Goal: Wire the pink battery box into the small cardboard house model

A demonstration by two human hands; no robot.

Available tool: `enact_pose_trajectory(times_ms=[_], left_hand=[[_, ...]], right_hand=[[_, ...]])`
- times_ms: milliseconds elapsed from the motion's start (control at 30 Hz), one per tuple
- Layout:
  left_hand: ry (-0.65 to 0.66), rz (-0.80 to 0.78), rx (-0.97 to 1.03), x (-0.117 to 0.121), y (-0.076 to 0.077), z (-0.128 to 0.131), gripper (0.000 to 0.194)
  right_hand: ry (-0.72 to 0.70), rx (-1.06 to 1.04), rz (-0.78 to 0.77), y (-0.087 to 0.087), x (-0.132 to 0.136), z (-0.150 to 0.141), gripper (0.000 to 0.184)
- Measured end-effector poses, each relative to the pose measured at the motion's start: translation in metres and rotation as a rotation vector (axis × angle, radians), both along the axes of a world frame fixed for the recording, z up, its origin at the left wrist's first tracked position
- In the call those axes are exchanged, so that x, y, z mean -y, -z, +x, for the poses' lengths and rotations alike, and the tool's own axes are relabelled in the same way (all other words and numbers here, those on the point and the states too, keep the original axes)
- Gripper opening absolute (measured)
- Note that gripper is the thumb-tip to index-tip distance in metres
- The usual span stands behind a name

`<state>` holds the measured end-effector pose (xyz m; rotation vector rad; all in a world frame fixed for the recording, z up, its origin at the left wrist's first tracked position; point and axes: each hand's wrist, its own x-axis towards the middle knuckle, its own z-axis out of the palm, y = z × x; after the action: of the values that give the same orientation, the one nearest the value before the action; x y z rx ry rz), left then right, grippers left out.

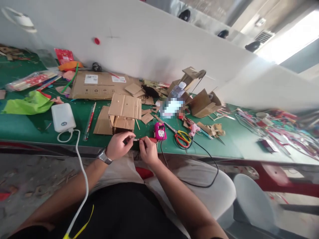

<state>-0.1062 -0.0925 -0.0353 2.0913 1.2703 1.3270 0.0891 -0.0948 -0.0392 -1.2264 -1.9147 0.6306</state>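
At the front edge of the green table, my left hand (119,146) is closed in a pinch, and whatever lies between its fingers is mostly hidden. My right hand (149,151) grips a slim red-handled tool (153,140). A short pale tip of it points toward my left fingertips; its exact kind is unclear. Just behind my left hand stands a small cardboard box structure (125,106), with a flat cardboard piece (102,121) against its left side. A pink power socket block (160,131) sits right of my right hand.
Scissors (183,138) and a pink glue gun (193,128) with a black cord lie to the right. A white power bank (63,117) trails a white cable over my left arm. Behind are a large flat carton (99,86), a bottle (178,89) and cardboard scraps.
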Motion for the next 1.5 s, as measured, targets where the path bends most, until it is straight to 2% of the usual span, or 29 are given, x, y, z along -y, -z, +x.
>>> enact_pose_trajectory(times_ms=[133,267,433,567,667,800,900,1000,1133,1200,1300,1333,1400,1500], left_hand=[[-0.089,0.010,0.078,0.001,0.000,-0.001,0.013],[-0.147,-0.012,0.103,0.002,0.003,-0.001,0.015],[-0.226,-0.019,0.162,0.005,0.008,0.003,0.012],[-0.233,-0.045,0.112,0.003,0.010,0.006,0.014],[-0.300,-0.084,0.033,-0.002,0.011,0.006,0.008],[-0.276,-0.151,-0.150,-0.007,0.008,0.011,0.008],[-0.264,-0.199,-0.168,-0.006,0.002,0.023,0.008],[-0.201,-0.215,-0.126,-0.002,-0.006,0.042,0.016],[-0.106,-0.168,-0.106,0.011,-0.016,0.061,0.021],[-0.076,-0.152,-0.104,0.021,-0.020,0.062,0.020],[-0.068,-0.128,-0.094,0.036,-0.019,0.049,0.013],[-0.089,-0.118,-0.080,0.038,-0.017,0.042,0.019],[-0.225,-0.064,0.001,0.036,-0.012,0.023,0.022],[-0.407,0.013,0.010,0.013,-0.004,-0.008,0.022]], right_hand=[[0.049,-0.086,-0.046,-0.001,-0.003,-0.005,0.027],[-0.002,-0.160,-0.038,-0.001,-0.001,-0.012,0.029],[0.008,-0.356,-0.067,0.000,0.000,-0.018,0.035],[0.011,-0.551,-0.171,-0.016,-0.010,-0.019,0.041],[0.047,-0.683,-0.180,-0.043,-0.024,-0.014,0.047],[-0.042,-0.832,-0.096,-0.097,-0.043,-0.005,0.044],[-0.125,-0.801,-0.043,-0.141,-0.053,-0.001,0.041],[-0.201,-0.754,0.042,-0.180,-0.060,0.005,0.041],[-0.368,-0.620,0.174,-0.211,-0.063,0.018,0.046],[-0.416,-0.576,0.189,-0.217,-0.062,0.027,0.048],[-0.423,-0.571,0.215,-0.217,-0.060,0.042,0.047],[-0.410,-0.573,0.234,-0.215,-0.060,0.046,0.047],[-0.373,-0.573,0.267,-0.209,-0.062,0.049,0.048],[-0.342,-0.534,0.282,-0.197,-0.065,0.045,0.047]])
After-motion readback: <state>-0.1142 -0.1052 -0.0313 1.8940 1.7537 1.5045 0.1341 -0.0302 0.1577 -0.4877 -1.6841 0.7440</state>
